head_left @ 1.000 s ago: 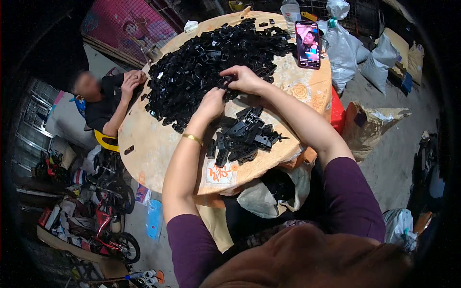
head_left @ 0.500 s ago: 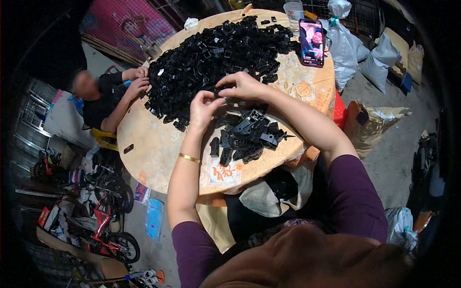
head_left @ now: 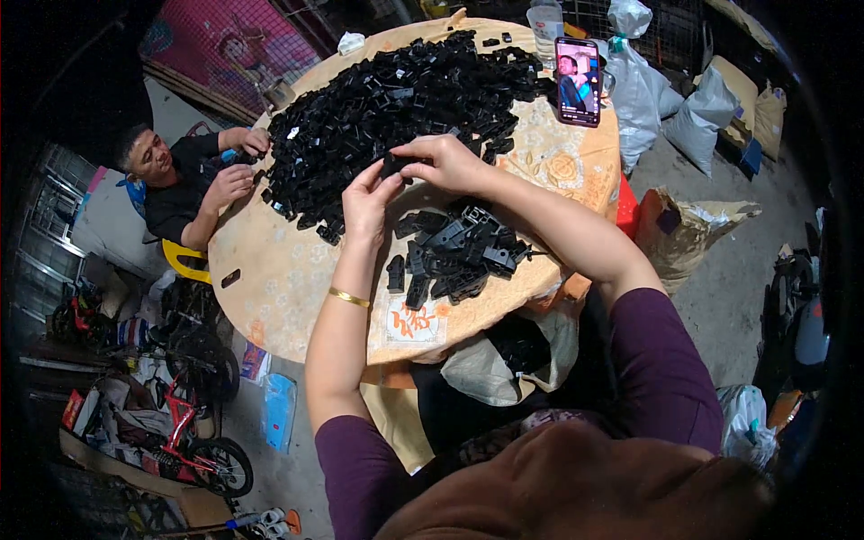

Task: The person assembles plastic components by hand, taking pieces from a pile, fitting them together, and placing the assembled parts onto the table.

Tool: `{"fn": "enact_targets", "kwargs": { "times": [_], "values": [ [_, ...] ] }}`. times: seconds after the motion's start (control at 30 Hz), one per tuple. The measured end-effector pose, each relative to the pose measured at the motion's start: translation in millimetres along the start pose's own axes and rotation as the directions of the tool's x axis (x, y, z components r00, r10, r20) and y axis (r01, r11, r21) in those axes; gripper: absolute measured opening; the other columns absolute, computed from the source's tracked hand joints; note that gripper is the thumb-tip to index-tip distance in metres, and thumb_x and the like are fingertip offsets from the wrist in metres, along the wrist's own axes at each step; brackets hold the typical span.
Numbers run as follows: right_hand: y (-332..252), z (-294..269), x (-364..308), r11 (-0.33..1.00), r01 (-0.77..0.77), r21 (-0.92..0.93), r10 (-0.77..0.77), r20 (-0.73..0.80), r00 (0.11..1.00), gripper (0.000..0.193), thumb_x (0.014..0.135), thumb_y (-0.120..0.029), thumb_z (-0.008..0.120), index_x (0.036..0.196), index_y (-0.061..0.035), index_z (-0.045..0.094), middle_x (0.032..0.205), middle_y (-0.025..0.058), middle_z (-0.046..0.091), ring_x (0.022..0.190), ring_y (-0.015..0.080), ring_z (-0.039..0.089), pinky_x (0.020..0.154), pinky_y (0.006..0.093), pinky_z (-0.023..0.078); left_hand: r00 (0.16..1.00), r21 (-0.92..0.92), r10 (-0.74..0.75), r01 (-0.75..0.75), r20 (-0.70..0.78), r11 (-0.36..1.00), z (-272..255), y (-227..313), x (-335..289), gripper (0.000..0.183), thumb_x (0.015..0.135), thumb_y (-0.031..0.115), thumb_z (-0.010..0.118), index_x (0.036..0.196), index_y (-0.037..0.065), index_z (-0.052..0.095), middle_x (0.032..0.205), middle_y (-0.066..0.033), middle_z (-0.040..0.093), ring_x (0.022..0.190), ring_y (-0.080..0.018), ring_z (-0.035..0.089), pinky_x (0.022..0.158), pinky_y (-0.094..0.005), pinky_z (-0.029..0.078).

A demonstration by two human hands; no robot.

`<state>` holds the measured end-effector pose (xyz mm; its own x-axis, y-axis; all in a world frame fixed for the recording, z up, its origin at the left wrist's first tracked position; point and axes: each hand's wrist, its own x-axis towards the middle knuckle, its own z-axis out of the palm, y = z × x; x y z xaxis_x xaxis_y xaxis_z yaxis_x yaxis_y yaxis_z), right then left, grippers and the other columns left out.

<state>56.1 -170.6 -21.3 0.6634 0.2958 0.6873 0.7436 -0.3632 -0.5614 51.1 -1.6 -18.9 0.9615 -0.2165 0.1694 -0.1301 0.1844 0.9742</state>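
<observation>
Between my two hands is a small black plastic part (head_left: 391,166), partly hidden by the fingers. My left hand (head_left: 365,207) pinches its near side with thumb and fingertips. From the right, my right hand (head_left: 446,164) has its thumb and fingers closed on the same part. Beyond them spreads a large heap of black plastic parts (head_left: 387,103) over the far side of the round table. Nearer to me, below my wrists, lies a smaller pile of larger black plastic pieces (head_left: 463,252), some of them blocky with openings.
The table wears a peach patterned cloth (head_left: 279,288). A phone (head_left: 578,83) stands upright at the far right by a clear plastic cup (head_left: 545,29). A co-worker (head_left: 193,184) sits at the left, hands at the heap's edge. An open sack (head_left: 504,364) sits below the near edge; filled sacks (head_left: 693,225) stand right.
My fingers have come together around a black part that now shows between them. The co-worker's hands have drawn slightly back from the heap, and the head has lifted. The phone's picture has changed.
</observation>
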Motion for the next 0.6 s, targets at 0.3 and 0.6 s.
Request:
{"fn": "enact_targets", "kwargs": {
  "times": [0.3,0.6],
  "values": [
    [-15,6,-7,0.965,0.099,-0.244,-0.120,-0.073,0.990,0.033,0.069,-0.012,0.065,0.101,-0.0041,0.059,0.088,0.0144,0.061,0.079,0.0284,0.060,0.067,0.0333,0.048,1.000,-0.034,-0.005,0.004,-0.010,0.999,10,-1,-4,0.035,0.081,0.010,0.059,0.112,-0.003,0.050,0.090,-0.0046,0.059,0.072,-0.0089,0.056,0.066,-0.0196,0.047],
    [-17,1,2,0.991,0.119,0.067,-0.108,-0.157,0.982,0.037,0.067,-0.015,0.069,0.103,-0.0091,0.061,0.107,0.0106,0.056,0.098,0.0228,0.054,0.079,0.0305,0.045,0.993,-0.280,0.011,0.023,0.118,0.960,6,9,-2,0.033,0.084,0.013,0.054,0.114,-0.001,0.049,0.099,-0.0067,0.058,0.080,-0.0122,0.057,0.071,-0.0229,0.048]
  ]
}}
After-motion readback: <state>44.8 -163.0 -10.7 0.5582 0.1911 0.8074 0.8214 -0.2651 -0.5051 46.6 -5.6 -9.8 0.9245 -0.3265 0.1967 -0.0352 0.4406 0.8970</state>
